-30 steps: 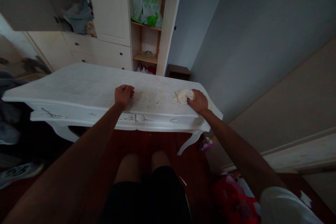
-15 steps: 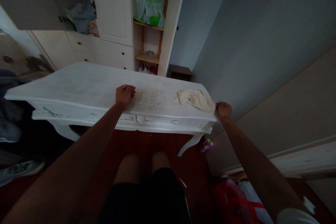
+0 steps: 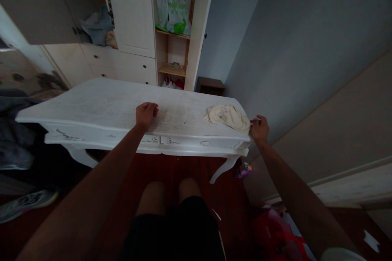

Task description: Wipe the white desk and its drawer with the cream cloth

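A white table with carved drawer fronts and a smudged, worn top stands before me. My left hand rests at the middle of its top, fingers curled into a loose fist with nothing visible inside. Over the right end of the tabletop lies a crumpled cream cloth with a faint dark print. At the table's right edge, my right hand pinches the outer end of this cloth between thumb and fingers; the exact grip is partly hidden.
Behind the table is a white wardrobe with a plastic bag on a shelf. A grey wall runs close along the right. On the floor are a small pink box, a red bag and, at left, a shoe.
My right hand's fingers have shifted slightly and look more spread at the cloth's edge. My left hand and the cloth stay nearly in place; the view has tilted a little.
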Demonstrator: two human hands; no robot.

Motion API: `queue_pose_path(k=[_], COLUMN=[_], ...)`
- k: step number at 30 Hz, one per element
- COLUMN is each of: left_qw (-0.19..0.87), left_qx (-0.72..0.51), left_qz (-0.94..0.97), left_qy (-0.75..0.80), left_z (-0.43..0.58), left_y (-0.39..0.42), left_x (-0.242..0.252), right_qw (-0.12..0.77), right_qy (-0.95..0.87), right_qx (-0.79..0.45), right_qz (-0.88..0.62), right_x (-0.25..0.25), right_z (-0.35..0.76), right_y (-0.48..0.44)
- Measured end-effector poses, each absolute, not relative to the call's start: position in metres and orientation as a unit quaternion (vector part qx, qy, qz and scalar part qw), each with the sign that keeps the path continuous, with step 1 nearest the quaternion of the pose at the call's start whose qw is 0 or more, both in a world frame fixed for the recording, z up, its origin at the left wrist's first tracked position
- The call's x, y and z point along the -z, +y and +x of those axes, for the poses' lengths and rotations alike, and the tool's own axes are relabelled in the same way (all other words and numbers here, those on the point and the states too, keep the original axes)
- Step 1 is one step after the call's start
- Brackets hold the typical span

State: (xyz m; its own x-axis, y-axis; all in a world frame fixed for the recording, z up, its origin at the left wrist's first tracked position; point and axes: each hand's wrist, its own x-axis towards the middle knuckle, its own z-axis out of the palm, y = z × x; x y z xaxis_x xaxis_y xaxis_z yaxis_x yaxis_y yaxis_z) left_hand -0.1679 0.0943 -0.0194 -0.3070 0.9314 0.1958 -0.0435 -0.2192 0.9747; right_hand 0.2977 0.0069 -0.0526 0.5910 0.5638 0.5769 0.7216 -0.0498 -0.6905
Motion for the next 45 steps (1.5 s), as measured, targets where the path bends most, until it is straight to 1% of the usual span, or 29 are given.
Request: queue_pose_path(k=[3, 5, 10, 12, 14, 15, 16, 18, 20, 22, 24, 27, 32, 37, 45], left_qw=[0.379, 0.381, 0.386, 0.385, 0.381, 0.378, 0.375, 0.371, 0.368, 0.365, 0.361, 0.356, 0.35, 0.352, 0.36], left_qx=[-0.639, -0.638, -0.644, -0.643, -0.639, -0.636, -0.632, -0.622, -0.611, -0.607, -0.61, -0.618, -0.619, -0.614, -0.623], left_qz=[0.45, 0.45, 0.451, 0.451, 0.454, 0.456, 0.459, 0.466, 0.474, 0.479, 0.48, 0.478, 0.48, 0.478, 0.46], left_qy=[0.496, 0.495, 0.483, 0.485, 0.491, 0.494, 0.498, 0.508, 0.515, 0.518, 0.516, 0.512, 0.514, 0.521, 0.52], left_z=[-0.168, -0.168, -0.169, -0.169, -0.169, -0.169, -0.168, -0.168, -0.167, -0.167, -0.167, -0.168, -0.168, -0.167, -0.167], left_y=[0.094, 0.094, 0.098, 0.098, 0.098, 0.097, 0.096, 0.094, 0.093, 0.092, 0.093, 0.095, 0.095, 0.095, 0.096], left_x=[0.02, 0.02, 0.022, 0.022, 0.022, 0.021, 0.021, 0.02, 0.02, 0.021, 0.022, 0.024, 0.024, 0.022, 0.02], right_qw=[0.617, 0.659, 0.735, 0.759, 0.769, 0.763, 0.736, 0.625, 0.527, 0.474, 0.457, 0.459, 0.487, 0.495, 0.495], right_qy=[-0.394, -0.346, -0.274, -0.26, -0.24, -0.232, -0.234, -0.244, -0.225, -0.187, -0.152, -0.111, -0.098, -0.077, -0.078], right_qx=[0.035, 0.01, -0.04, -0.072, -0.134, -0.183, -0.265, -0.464, -0.6, -0.683, -0.729, -0.751, -0.726, -0.709, -0.727], right_qz=[-0.681, -0.668, -0.619, -0.592, -0.577, -0.575, -0.577, -0.578, -0.558, -0.523, -0.487, -0.461, -0.475, -0.496, -0.469], right_x=[0.05, 0.046, 0.045, 0.056, 0.074, 0.084, 0.093, 0.108, 0.115, 0.115, 0.113, 0.112, 0.111, 0.102, 0.103], right_z=[0.297, 0.295, 0.27, 0.246, 0.217, 0.202, 0.186, 0.159, 0.14, 0.128, 0.121, 0.115, 0.107, 0.098, 0.085], right_y=[0.004, -0.002, -0.038, -0.058, -0.077, -0.085, -0.091, -0.098, -0.095, -0.085, -0.07, -0.051, -0.041, -0.043, -0.07])
